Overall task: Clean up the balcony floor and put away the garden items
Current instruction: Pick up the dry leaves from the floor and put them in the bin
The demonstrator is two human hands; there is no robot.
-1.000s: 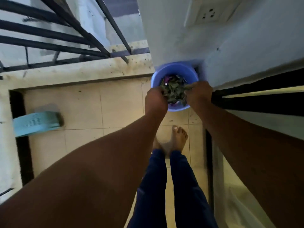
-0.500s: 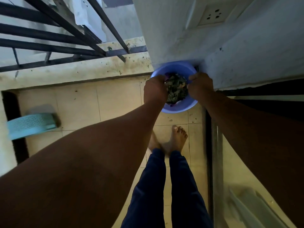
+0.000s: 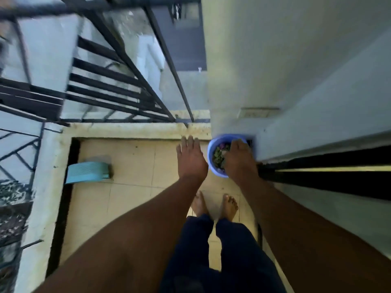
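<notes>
Seemingly plastic tub [image 3: 211, 157], matt tiles [image 3: 131, 161]

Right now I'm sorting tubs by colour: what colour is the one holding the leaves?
Light blue-violet tub, seen in the head view.

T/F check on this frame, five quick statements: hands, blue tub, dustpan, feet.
1. The left hand grips the blue tub. False: its fingers are spread, beside the tub.
2. The right hand is over the tub's leaves. True.
3. The tub stands beside the wall. True.
4. The teal dustpan lies inside the tub. False: it lies on the floor, far left.
5. The feet are bare. True.
</notes>
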